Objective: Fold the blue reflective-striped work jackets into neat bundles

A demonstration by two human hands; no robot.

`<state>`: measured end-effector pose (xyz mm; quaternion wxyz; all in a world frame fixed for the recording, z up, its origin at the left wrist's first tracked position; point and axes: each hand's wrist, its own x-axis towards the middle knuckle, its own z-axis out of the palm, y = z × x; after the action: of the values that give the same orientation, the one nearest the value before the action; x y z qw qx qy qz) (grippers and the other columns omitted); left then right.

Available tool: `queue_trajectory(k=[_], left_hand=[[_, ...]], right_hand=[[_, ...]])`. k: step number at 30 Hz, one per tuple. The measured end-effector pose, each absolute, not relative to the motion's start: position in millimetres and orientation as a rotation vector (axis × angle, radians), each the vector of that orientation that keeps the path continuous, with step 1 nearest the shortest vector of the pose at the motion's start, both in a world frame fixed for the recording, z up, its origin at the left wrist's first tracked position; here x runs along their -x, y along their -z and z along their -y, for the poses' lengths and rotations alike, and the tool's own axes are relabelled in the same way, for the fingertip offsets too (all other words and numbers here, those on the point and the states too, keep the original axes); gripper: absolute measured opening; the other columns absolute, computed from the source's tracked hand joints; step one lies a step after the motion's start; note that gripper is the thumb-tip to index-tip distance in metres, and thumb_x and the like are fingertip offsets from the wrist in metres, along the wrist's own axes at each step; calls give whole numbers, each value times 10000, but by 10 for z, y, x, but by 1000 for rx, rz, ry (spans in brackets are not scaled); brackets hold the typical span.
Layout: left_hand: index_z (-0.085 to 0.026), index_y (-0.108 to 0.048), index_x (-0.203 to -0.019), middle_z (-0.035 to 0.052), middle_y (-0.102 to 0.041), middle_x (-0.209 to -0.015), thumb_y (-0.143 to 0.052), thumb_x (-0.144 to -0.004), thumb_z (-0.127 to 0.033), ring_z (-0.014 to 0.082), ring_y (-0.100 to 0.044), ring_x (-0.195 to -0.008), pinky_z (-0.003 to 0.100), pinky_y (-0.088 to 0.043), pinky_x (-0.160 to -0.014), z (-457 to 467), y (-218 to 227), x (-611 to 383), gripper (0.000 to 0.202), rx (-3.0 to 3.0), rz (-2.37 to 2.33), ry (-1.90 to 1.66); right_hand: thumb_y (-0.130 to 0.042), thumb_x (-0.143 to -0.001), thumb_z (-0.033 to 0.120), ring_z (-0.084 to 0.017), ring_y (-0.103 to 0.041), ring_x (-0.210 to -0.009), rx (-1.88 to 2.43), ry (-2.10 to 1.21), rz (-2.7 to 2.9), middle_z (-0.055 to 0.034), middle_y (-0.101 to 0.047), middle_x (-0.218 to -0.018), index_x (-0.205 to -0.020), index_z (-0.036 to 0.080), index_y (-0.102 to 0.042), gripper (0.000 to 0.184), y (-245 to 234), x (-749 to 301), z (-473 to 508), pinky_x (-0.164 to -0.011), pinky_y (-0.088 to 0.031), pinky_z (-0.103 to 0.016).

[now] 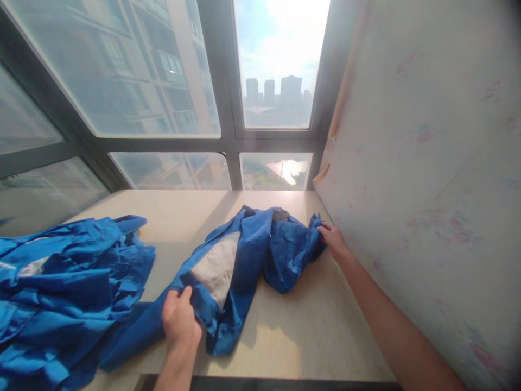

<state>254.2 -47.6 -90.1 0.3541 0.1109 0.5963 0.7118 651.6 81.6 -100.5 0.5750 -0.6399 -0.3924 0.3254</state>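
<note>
A crumpled blue jacket [252,244] with a pale grey panel lies on the wooden sill in front of me. My left hand [181,320] is closed on its near left part, beside the grey panel. A long sleeve-like part runs from there to the lower left. At the jacket's far right end, my right hand [331,239] pinches a bunched edge between thumb and fingers. Folds hide the jacket's full shape. To the left of my left hand is a heap of similar blue clothing [81,293] with white patches; it meets the sleeve-like part.
The light wooden sill [280,342] reaches back to grey-framed windows [228,144]. A wall with faded floral wallpaper [423,179] closes off the right side, close to my right arm. The sill's dark front edge [293,384] shows at the bottom.
</note>
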Motion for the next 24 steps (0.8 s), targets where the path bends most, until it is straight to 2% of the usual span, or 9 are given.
queue_trajectory(k=[3,5,7,10,13,17,20,22,24], left_hand=[[-166,-673,-1024,-1,-722,-912,-647,-759,-216,175,-683,-940,364,-502,-1019,498,705,-2350,271,-683,-1730,-1932],[-165,-702,-1070,35,-733,-1032,-662,-774,-289,223,-666,-1039,401,-462,-1073,578,633,-2314,323,-984,-1865,-1910],[-172,-726,-1028,67,-728,-1078,-644,-808,-315,252,-671,-1040,402,-507,-1018,705,618,-2395,275,-1365,-1863,-1849],[-207,-733,-985,86,-715,-1067,-534,-893,-212,226,-676,-987,344,-562,-868,931,714,-2701,220,-2101,-1538,-1596],[-239,-717,-1032,89,-702,-1050,-458,-915,-105,204,-658,-925,336,-553,-795,1131,970,-3044,313,-2593,-1298,-1087],[-222,-671,-1124,110,-688,-998,-508,-854,-75,245,-641,-879,376,-552,-734,1314,1400,-3241,348,-2828,-1334,-634],[-200,-623,-1208,133,-664,-1028,-515,-882,-126,266,-627,-930,392,-548,-760,1367,1566,-3195,351,-2820,-1413,-644],[-179,-597,-1226,150,-639,-1122,-519,-912,-183,272,-613,-1009,398,-543,-810,1366,1591,-3139,324,-2747,-1468,-745],[-169,-580,-1232,157,-611,-1202,-532,-916,-225,283,-595,-1078,414,-535,-857,1352,1589,-3101,325,-2674,-1511,-827]], right_hand=[[-705,-649,424,-167,-628,-691,1344,-667,823,-44,-726,-862,-1005,154,-730,447,609,-6588,-655,-613,-503,-276],[-738,-662,424,-164,-635,-722,1221,-568,800,-40,-720,-871,-994,161,-726,423,374,-6567,-388,-656,-521,-288],[-758,-683,436,-167,-635,-711,1190,-499,829,-34,-708,-826,-939,161,-722,378,280,-6464,-8,-676,-538,-311],[-734,-720,458,-182,-638,-705,1268,-522,808,-40,-700,-803,-898,169,-706,341,532,-6204,645,-650,-547,-316],[-763,-661,476,-218,-663,-716,1444,-801,757,-62,-709,-806,-877,178,-687,376,1120,-5966,1199,-579,-546,-304],[-806,-589,488,-264,-706,-745,1541,-1267,724,-74,-725,-754,-808,181,-666,402,1724,-5903,1597,-508,-531,-282],[-822,-609,459,-253,-726,-795,1526,-1301,564,-94,-753,-875,-934,170,-674,459,1769,-6042,1663,-550,-558,-279],[-827,-640,401,-242,-733,-859,1455,-1296,400,-112,-751,-996,-1007,164,-660,468,1686,-6150,1651,-648,-595,-293],[-792,-698,317,-233,-729,-946,1355,-1305,243,-122,-737,-1072,-1025,159,-647,391,1606,-6213,1632,-772,-609,-302]])
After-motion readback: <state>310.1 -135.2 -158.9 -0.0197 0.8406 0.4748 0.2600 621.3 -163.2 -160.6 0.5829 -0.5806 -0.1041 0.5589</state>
